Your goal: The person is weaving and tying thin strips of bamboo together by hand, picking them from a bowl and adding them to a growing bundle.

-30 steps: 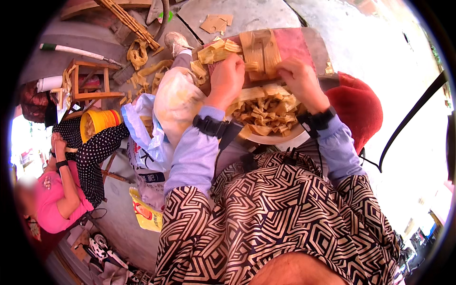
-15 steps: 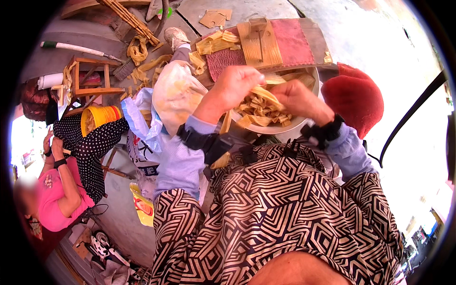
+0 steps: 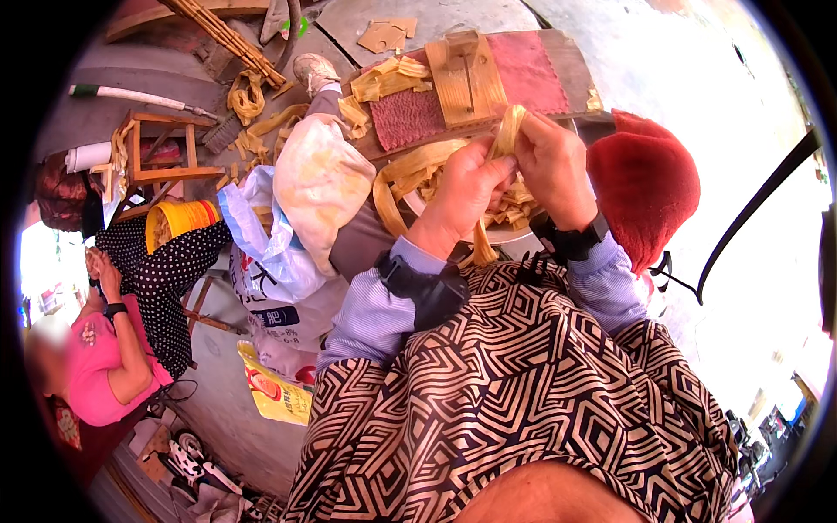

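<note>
Floor of grey concrete [image 3: 227, 392] extends under my work place; a seated co-worker in a pink top [image 3: 113, 366] is on my left. Ahead of me is a wooden board partly covered in dull red, textured pads [image 3: 532, 74], bearing a flat, pale wooden block with a dark slit [image 3: 471, 91]. On my side of it stands a round, pale bowl [image 3: 514, 234], holding flat, folded yellow strips [image 3: 516, 212]. White cloth with yellow stains [image 3: 318, 170] covers my left leg; bright red fabric [image 3: 645, 187] is beside my right forearm.

Hands: the left [image 3: 466, 187] and right [image 3: 558, 161] are close together above the bowl. Both are pinched closed, thumb to fingers, on a long, flat, pale-yellow fibrous strip [image 3: 508, 131]. Its upper end stands up between them, near the board's edge. A loop of similar material [image 3: 388, 192] curves out past my left wrist; I cannot tell whether it is the same piece.

Change noted: one second ago both hands were at the block; half a second ago they were lower, over the bowl. Neither now touches the block, so I judge that the handling at present is done by fingers alone.
</note>
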Available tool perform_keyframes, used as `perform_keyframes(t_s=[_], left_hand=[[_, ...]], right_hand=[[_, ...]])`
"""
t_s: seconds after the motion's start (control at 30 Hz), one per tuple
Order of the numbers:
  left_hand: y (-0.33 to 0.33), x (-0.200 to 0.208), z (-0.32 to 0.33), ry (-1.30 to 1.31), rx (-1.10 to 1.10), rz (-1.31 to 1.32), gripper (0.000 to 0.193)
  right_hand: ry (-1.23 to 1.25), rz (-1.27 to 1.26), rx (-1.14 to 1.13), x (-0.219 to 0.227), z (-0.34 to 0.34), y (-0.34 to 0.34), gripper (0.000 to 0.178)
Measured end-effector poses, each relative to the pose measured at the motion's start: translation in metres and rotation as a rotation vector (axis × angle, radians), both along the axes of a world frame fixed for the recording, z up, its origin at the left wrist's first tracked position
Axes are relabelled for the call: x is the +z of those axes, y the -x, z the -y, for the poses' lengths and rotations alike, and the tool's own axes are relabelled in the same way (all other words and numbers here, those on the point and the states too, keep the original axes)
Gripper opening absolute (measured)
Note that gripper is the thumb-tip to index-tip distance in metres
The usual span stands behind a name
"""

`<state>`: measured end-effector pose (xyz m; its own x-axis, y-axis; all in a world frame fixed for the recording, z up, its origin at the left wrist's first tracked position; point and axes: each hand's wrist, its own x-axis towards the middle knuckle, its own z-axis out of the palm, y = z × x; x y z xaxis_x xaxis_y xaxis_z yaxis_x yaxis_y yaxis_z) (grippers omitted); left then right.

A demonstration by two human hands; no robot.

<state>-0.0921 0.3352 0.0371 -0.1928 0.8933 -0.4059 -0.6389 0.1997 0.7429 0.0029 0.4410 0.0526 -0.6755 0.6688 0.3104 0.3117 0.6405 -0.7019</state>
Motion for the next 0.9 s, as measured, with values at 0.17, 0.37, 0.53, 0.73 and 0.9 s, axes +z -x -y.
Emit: perform_keyframes(t_s=[0.17,0.37,0.53,0.73,0.9], left_hand=[[0.010,-0.017,-0.002,-0.141,0.043,-1.288,0.014],[0.004,-0.025,0.002,-0.322,0.181,-1.577,0.031],[-0.004,-0.008,0.005,-0.274,0.149,-1.064,0.029],[0.004,-0.004,-0.017,0.129,0.058,-0.939,0.018],[-0.022,-0.007,0.004,0.116,0.151,-0.377,0.030]], right_hand=[[0.297,0.227,0.009,-0.021,-0.006,-0.016,0.024],[1.718,-0.361,0.209,-0.039,0.007,-0.023,0.027],[1.313,-0.262,0.199,-0.035,0.003,-0.022,0.016],[0.120,-0.134,0.013,-0.019,0.008,-0.014,0.012],[-0.016,-0.291,-0.049,-0.021,0.003,-0.011,0.013]])
